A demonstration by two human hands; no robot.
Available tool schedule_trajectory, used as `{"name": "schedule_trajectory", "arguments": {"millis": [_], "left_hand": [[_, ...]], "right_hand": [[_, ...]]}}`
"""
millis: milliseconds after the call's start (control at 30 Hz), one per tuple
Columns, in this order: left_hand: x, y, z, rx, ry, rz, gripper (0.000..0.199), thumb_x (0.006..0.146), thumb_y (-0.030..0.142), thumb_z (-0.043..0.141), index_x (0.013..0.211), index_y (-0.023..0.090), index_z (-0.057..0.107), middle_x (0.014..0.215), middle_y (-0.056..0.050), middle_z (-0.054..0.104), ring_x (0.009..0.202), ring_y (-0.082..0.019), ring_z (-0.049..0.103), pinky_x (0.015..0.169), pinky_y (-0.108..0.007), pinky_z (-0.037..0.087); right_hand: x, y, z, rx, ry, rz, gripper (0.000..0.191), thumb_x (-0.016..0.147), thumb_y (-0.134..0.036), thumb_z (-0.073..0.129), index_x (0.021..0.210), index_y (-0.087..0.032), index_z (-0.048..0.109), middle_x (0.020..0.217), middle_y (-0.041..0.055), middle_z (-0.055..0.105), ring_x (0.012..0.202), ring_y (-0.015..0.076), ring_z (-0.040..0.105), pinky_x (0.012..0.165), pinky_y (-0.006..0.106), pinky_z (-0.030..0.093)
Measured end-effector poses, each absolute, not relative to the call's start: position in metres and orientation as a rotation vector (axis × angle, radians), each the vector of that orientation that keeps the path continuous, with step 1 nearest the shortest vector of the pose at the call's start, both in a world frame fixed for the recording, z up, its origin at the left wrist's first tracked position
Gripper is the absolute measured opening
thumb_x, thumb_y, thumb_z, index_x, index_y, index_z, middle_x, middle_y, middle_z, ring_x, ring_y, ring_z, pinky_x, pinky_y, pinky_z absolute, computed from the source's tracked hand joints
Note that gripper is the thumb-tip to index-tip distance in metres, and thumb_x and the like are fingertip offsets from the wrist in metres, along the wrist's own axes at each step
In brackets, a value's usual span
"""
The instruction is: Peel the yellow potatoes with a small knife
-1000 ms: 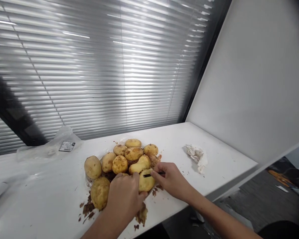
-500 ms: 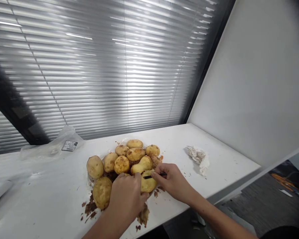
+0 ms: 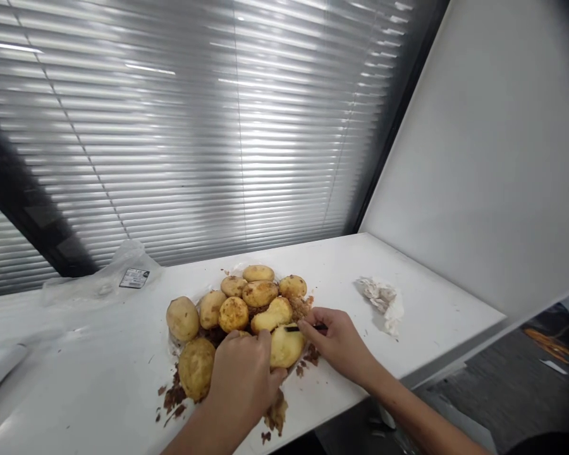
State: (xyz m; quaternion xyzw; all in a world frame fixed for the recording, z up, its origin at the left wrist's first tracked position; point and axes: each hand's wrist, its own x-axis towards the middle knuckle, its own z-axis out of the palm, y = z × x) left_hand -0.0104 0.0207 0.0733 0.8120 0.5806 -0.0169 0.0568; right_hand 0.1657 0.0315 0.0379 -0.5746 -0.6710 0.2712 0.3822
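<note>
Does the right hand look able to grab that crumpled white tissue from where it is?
Probably yes: the crumpled white tissue lies near the right hand on the white table, with nothing bulky between them, though the thin dark tool it holds may hinder grabbing.

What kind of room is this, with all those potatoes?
Probably an office or workroom: horizontal blinds hang behind a plain white table, and a smooth pale partition rises on the right side.

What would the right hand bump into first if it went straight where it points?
Probably the pale potato beside the left hand. The dark tool in the right hand seems to touch it, though depth is unclear.
</note>
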Motion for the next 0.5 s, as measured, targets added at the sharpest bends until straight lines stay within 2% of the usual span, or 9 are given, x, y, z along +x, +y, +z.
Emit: {"name": "schedule_trajectory", "arguments": {"millis": [233,500], "left_hand": [[-0.0103,0.0214,0.0722,2.496,1.753,-0.019,0.023,0.079,0.037,0.06,0.09,0.017,0.063,0.085,-0.012,0.072,0.085,-0.031,0.065,0.081,-0.041,0.045],[-0.0112,0.0214,0.0707,2.514,1.751,-0.024,0.024,0.079,0.037,0.06,0.091,0.017,0.064,0.085,-0.012,0.072,0.085,-0.031,0.066,0.081,-0.041,0.046]], "right_hand": [[0.1603,0.0257,0.0382,-1.448,-1.756,0.698,0.024,0.082,-0.03,0.051,0.061,-0.019,0.055,0.057,-0.0001,0.057,0.054,0.0132,0.048,0.051,0.023,0.035],[0.1648,0.031,0.0411,-1.455,-1.765,0.62,0.025,0.081,-0.029,0.052,0.058,-0.019,0.052,0.054,-0.0013,0.054,0.051,0.0124,0.047,0.049,0.023,0.032]]}}
